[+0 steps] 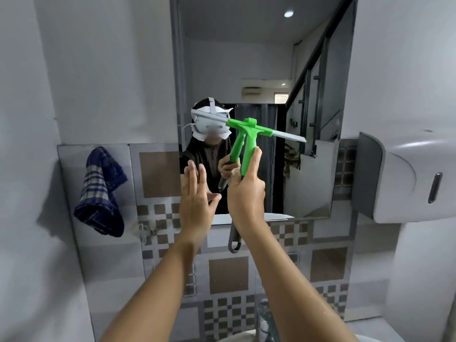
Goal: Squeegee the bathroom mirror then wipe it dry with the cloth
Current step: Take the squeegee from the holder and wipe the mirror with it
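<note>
Head camera faces the mirror [259, 70] closely, straight-on.

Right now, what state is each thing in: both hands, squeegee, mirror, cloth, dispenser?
Right hand: closed around the squeegee handle.
Left hand: open, flat, fingers up at the mirror's lower left; holding nothing.
Squeegee: raised, blade tilted against the mirror.
Mirror: on the wall; wetness cannot be told.
Cloth: hanging on the wall at left, untouched.
Dispenser: wall-mounted at right, closed.
</note>
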